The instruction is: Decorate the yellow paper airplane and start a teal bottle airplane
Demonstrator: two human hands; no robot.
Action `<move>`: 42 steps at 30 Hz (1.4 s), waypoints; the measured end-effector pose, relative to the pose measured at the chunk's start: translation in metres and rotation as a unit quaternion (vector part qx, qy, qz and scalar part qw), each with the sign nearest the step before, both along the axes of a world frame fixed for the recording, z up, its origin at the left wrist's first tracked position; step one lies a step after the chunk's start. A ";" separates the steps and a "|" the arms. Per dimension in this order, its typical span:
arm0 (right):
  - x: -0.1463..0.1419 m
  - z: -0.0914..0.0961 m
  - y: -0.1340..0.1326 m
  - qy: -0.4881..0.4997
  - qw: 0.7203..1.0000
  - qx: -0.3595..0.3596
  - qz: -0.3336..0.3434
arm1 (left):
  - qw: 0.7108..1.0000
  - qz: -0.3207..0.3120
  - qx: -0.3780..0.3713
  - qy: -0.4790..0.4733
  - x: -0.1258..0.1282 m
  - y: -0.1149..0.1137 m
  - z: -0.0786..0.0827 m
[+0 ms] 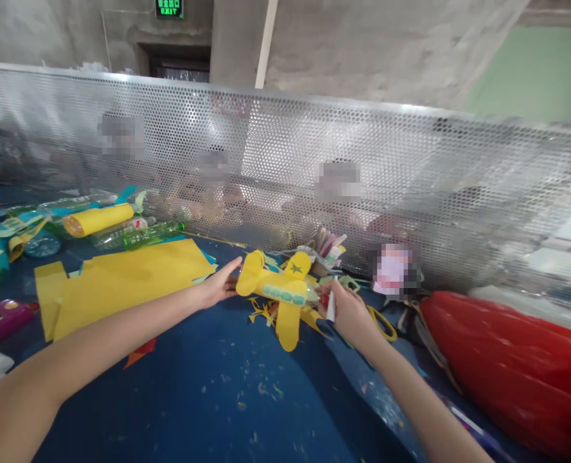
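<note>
A yellow paper-covered bottle airplane [278, 289] with teal windows and a star on its wing lies on the blue table [208, 392]. My left hand [220, 283] reaches to its tail end, fingers stretched and touching it. My right hand [346, 312] grips the plane's nose end and also holds a white pen-like stick [331, 302] upright between its fingers. Yellow paper scraps [261, 314] lie under the plane.
Yellow paper sheets [121, 276] lie at left, with plastic bottles [141, 235] and another yellow-and-teal bottle craft [97, 218] behind. Yellow-handled scissors [382, 321] sit by my right hand. A big red shiny object [507, 366] fills the right. A perforated metal screen [411, 173] backs the table, people behind it.
</note>
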State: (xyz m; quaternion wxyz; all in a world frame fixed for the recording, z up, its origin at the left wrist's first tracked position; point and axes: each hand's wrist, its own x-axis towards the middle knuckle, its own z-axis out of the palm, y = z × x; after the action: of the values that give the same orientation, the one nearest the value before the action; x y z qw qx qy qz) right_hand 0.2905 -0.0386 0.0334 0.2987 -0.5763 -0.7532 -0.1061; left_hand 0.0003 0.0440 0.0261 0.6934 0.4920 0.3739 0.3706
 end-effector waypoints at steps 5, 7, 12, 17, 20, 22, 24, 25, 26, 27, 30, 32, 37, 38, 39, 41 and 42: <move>0.012 -0.021 0.009 0.012 0.999 0.003 -0.034 | 0.977 0.017 0.174 0.122 0.001 0.000 -0.013; 0.010 -0.023 0.010 0.012 0.998 0.019 -0.055 | 0.967 0.034 0.208 0.144 0.003 -0.001 -0.016; -0.022 -0.001 -0.008 0.105 0.990 0.084 -0.040 | 0.931 0.022 0.314 0.187 0.004 -0.003 -0.015; -0.081 0.015 -0.030 0.219 0.970 -0.058 0.094 | 0.932 0.029 0.326 0.157 0.004 -0.002 -0.025; -0.109 0.011 -0.027 0.274 0.947 -0.107 0.131 | 0.938 0.033 0.319 0.129 0.005 -0.001 -0.032; -0.117 0.009 -0.018 0.283 0.946 -0.096 0.122 | 0.944 0.032 0.311 0.108 0.006 -0.001 -0.033; -0.116 0.008 -0.007 0.296 0.949 -0.046 0.098 | 0.949 0.027 0.300 0.094 0.005 -0.001 -0.033; -0.112 0.009 -0.002 0.305 0.949 -0.016 0.076 | 0.950 0.023 0.298 0.092 0.004 -0.002 -0.032; -0.107 0.009 0.002 0.312 0.949 0.013 0.050 | 0.949 0.021 0.299 0.096 0.004 -0.002 -0.031; -0.102 0.009 0.005 0.318 0.947 0.035 0.022 | 0.947 0.021 0.303 0.106 0.003 -0.003 -0.030; -0.088 0.004 0.010 0.336 0.940 0.053 -0.020 | 0.935 0.021 0.322 0.145 0.003 -0.003 -0.031; -0.084 -0.002 0.010 0.345 0.938 0.039 -0.016 | 0.929 0.023 0.334 0.160 0.004 -0.002 -0.033; -0.087 -0.015 0.010 0.338 0.941 0.012 -0.003 | 0.927 0.018 0.342 0.152 0.005 0.002 -0.040; -0.088 -0.016 0.010 0.333 0.943 0.008 0.004 | 0.928 0.018 0.340 0.151 0.005 0.002 -0.039; -0.088 -0.016 0.010 0.327 0.945 0.003 0.009 | 0.928 0.017 0.339 0.151 0.005 0.002 -0.039; -0.088 -0.014 0.009 0.314 0.949 -0.008 0.007 | 0.928 0.018 0.339 0.153 0.004 0.001 -0.037; -0.088 -0.013 0.008 0.311 0.950 -0.010 -0.001 | 0.928 0.018 0.338 0.154 0.003 0.000 -0.036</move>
State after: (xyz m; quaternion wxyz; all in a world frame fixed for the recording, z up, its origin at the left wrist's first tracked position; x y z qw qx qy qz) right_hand 0.2029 -0.0307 0.0207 0.5126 -0.5840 -0.6236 0.0856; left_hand 0.0038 0.0441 -0.0094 0.4133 0.7416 0.3371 0.4070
